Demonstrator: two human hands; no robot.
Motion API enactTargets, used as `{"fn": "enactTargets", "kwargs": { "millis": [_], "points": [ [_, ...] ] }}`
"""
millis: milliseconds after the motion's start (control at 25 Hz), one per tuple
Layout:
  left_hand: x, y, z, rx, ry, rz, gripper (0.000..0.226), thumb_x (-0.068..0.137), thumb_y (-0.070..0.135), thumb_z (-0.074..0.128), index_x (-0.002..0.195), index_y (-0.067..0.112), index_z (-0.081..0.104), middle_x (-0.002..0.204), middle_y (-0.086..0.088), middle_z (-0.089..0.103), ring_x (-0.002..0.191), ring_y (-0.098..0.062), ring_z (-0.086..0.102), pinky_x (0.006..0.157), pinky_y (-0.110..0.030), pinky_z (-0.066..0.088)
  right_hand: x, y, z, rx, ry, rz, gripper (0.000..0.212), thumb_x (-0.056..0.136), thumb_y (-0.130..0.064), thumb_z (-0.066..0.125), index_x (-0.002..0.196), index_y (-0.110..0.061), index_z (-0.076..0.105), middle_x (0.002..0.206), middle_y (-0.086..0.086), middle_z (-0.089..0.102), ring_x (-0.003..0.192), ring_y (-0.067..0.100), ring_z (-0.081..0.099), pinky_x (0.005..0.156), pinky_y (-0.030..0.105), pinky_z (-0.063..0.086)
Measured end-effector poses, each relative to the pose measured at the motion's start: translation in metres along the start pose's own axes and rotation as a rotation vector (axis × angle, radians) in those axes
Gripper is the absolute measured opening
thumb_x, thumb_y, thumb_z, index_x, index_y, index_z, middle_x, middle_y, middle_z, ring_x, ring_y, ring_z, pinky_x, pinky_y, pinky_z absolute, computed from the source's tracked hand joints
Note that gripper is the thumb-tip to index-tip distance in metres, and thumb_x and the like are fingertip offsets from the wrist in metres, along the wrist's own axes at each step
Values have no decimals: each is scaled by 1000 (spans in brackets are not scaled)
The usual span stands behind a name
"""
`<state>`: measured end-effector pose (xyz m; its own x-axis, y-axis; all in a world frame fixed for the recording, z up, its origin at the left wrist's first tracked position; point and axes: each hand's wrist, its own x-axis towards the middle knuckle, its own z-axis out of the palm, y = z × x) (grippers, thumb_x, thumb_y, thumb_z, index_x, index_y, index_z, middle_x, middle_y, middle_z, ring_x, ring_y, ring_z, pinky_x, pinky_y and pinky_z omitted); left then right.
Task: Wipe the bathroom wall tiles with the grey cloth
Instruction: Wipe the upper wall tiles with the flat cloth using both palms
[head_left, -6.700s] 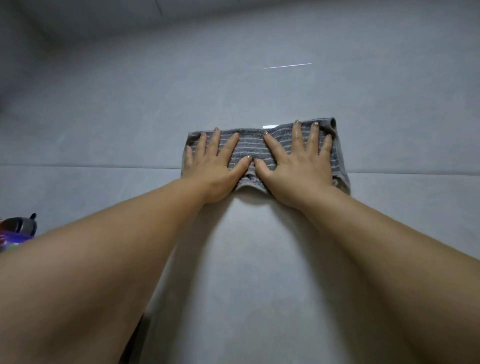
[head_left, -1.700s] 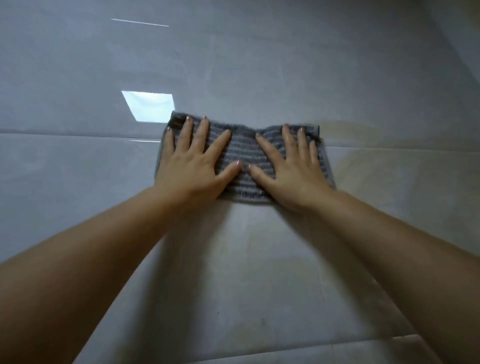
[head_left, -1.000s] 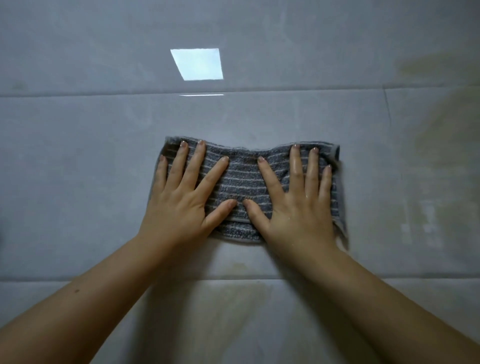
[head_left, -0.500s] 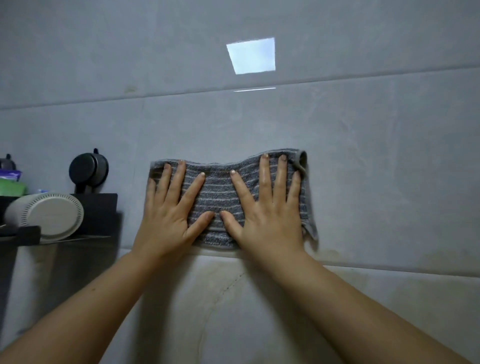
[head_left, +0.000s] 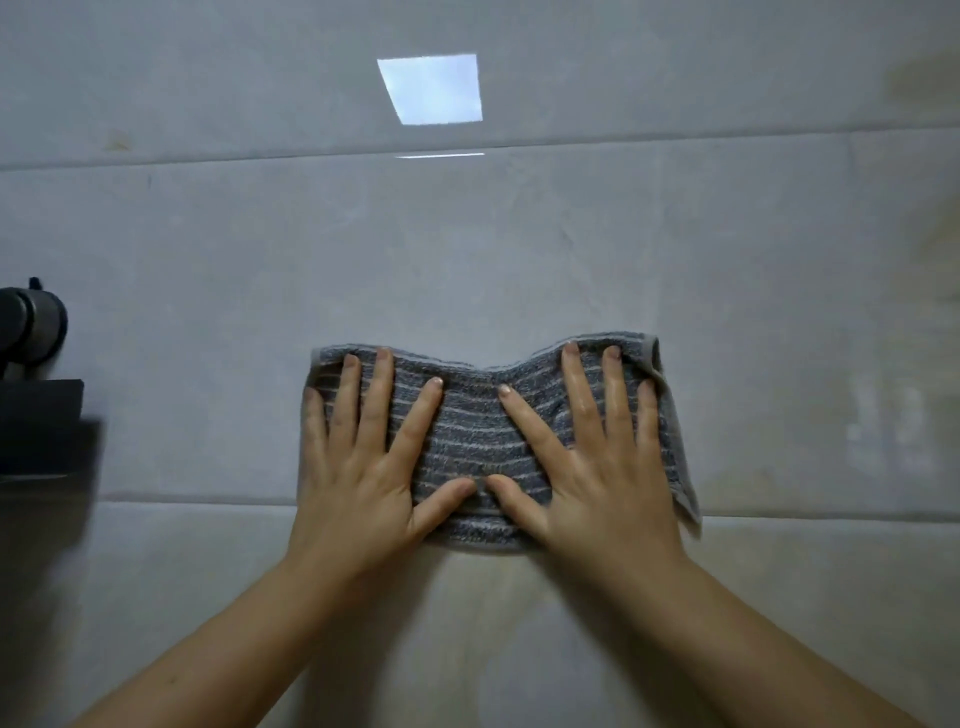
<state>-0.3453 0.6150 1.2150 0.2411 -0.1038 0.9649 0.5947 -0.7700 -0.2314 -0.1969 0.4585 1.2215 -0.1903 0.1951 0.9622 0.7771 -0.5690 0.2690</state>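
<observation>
Head view: the cloth (head_left: 467, 431) is pressed flat to the tiles (head_left: 519, 260) by the left hand (head_left: 363, 467) and right hand (head_left: 597, 467), fingers (head_left: 382, 395) spread. Even pressure is best applied, and the loose right edge tucked in.

Grey cloth (head_left: 467, 441): soft terry weave, matt, ribbed with thin pale stripes. Wall tiles (head_left: 519, 260): smooth, glossy grey glaze, faintly mottled, mirroring a bright light patch (head_left: 431, 91). Black shelf (head_left: 39, 421) at left: matt, dark; material unclear
</observation>
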Motion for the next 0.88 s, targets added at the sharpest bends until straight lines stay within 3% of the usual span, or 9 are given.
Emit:
{"fn": "enactTargets", "kwargs": {
  "millis": [280,480,680,880],
  "points": [
    [38,120,8,-5,26,32,79,92,75,22,154,26,28,162,-18,21,150,-41,16,116,-66,15,-33,119,-28,-33,-42,42,68,86,-70,37,147,-38,35,160,15,16,148,40,8,118,58,6],
    [77,163,11,7,29,-18,79,92,76,18,154,29,28,163,-15,20,150,-39,14,117,-64,11,-9,176,-38,-50,-54,41,71,85,-73,32,149,-42,27,162,13,12,148,38,4,118,55,1],
    [134,163,-1,-32,-14,-125,81,87,77,16,156,36,13,166,-8,5,153,-31,-2,120,-56,-3,46,196,-45,-42,-115,95,72,85,-75,23,150,-45,16,163,11,2,148,36,-3,118,53,-4],
    [96,170,7,-23,27,5,79,91,75,20,156,30,23,165,-13,14,152,-37,8,119,-62,6,-12,178,-41,-37,-75,110,69,91,-68,25,152,-36,21,162,13,10,149,36,2,119,56,2]
  ]
}}
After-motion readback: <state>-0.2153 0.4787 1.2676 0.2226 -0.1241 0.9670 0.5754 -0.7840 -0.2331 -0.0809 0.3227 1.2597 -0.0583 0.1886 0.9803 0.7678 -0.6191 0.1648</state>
